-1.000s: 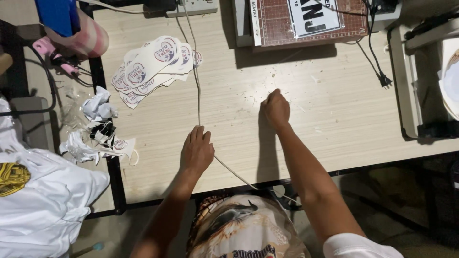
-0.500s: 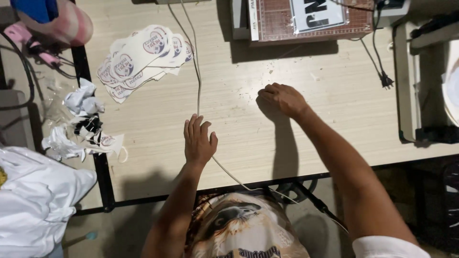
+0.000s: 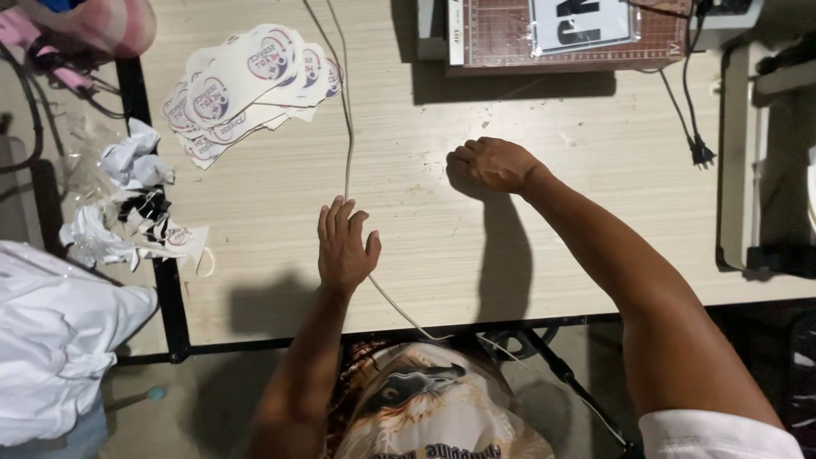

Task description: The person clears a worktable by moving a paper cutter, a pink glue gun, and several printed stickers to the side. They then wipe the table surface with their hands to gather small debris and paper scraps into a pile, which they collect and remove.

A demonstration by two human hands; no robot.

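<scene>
Pale wooden worktop [image 3: 595, 238] under both hands: left fingers [image 3: 340, 223] spread flat pinning the cord [image 3: 347, 127], right hand [image 3: 493, 164] fisted, bracing.

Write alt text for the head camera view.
A person's left hand lies flat, fingers spread, on a thin white cord across a pale wooden table, while the right hand rests in a fist. A pile of printed cut-outs sits at upper left.
</scene>
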